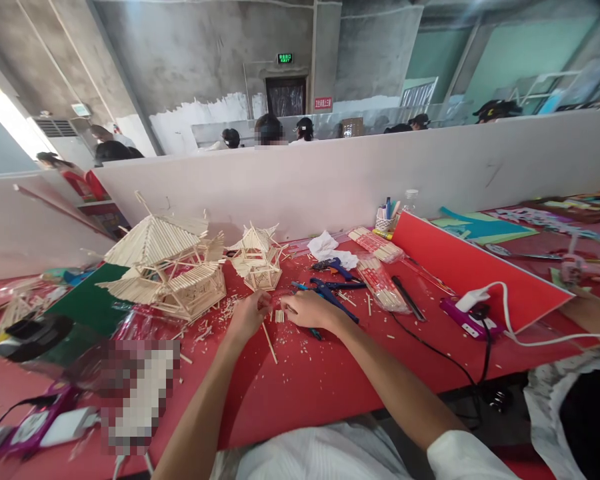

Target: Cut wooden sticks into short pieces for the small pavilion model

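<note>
My left hand (250,312) is closed, its fingers bent together close to the table, and what they hold is too small to make out. Facing it, my right hand (310,309) also has its fingertips drawn together on something I cannot make out. Between the two hands lies a little row of short wooden sticks (279,316). A longer wooden stick (270,343) points toward me just below. Behind my hands stands a small pavilion model (261,257) of wooden sticks, and a larger stick pavilion (167,267) stands to its left.
Right of my hands are a blue cutter tool (333,297), a glue gun (334,265) and bagged sticks (383,283). A red board (473,270) and a purple power strip (470,319) stand farther right. Wood scraps litter the red table (300,393); a white partition (330,177) closes the back.
</note>
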Action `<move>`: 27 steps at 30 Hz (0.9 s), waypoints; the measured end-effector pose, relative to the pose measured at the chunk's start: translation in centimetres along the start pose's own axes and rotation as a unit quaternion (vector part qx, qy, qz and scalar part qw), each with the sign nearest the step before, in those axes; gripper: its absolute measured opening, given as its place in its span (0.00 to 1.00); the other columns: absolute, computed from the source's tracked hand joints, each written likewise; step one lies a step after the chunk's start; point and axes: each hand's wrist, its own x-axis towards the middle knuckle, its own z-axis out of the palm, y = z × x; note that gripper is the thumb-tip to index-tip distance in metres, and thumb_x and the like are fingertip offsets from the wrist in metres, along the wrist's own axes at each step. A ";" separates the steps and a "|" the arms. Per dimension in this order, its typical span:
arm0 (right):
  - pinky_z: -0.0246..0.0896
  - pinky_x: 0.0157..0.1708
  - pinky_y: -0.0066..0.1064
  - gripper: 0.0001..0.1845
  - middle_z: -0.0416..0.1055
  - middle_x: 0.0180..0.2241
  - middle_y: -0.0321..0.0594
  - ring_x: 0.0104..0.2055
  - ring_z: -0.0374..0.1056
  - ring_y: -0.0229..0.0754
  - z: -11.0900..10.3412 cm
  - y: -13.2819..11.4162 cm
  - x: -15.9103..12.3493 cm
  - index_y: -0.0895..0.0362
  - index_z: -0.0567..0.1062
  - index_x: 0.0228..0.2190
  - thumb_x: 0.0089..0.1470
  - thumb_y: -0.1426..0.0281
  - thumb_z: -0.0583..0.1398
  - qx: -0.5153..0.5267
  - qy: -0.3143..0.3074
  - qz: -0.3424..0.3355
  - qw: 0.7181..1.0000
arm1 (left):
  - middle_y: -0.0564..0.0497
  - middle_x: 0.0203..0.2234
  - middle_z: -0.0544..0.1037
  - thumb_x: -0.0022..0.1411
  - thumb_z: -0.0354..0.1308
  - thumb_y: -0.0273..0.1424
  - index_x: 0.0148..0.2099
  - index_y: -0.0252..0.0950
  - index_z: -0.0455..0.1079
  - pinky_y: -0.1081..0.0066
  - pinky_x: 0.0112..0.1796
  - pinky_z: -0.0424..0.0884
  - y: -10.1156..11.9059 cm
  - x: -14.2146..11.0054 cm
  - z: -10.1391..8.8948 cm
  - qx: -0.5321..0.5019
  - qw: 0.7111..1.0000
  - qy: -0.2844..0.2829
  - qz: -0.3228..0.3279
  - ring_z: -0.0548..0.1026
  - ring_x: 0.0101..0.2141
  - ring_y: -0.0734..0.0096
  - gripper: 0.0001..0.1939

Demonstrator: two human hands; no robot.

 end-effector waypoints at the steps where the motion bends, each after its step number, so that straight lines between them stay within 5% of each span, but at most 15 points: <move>1: 0.54 0.35 0.28 0.11 0.80 0.38 0.44 0.40 0.76 0.46 0.1 -0.1 0.0 0.55 0.76 0.41 0.62 0.71 0.54 -0.006 -0.009 -0.006 1.000 | 0.50 0.35 0.83 0.60 0.58 0.25 0.45 0.38 0.72 0.70 0.39 0.69 0.0 0.0 0.1 0.007 1.000 0.001 -0.007 0.81 0.37 0.64 0.10; 12: 0.56 0.34 0.28 0.10 0.81 0.38 0.45 0.43 0.76 0.48 0.0 0.5 0.0 0.55 0.78 0.38 0.61 0.67 0.57 -0.015 -0.050 -0.012 0.999 | 0.45 0.38 0.83 0.59 0.58 0.22 0.45 0.36 0.75 0.69 0.39 0.69 -0.1 0.1 1.6 0.057 0.998 -0.028 -0.006 0.81 0.37 0.62 0.12; 27: 0.53 0.35 0.27 0.08 0.79 0.40 0.42 0.40 0.75 0.43 0.2 1.0 0.1 0.54 0.74 0.42 0.65 0.68 0.56 0.002 0.029 0.035 0.999 | 0.45 0.35 0.83 0.60 0.56 0.21 0.47 0.36 0.73 0.70 0.36 0.68 0.5 -0.1 1.6 0.047 0.998 -0.036 0.003 0.80 0.38 0.61 0.14</move>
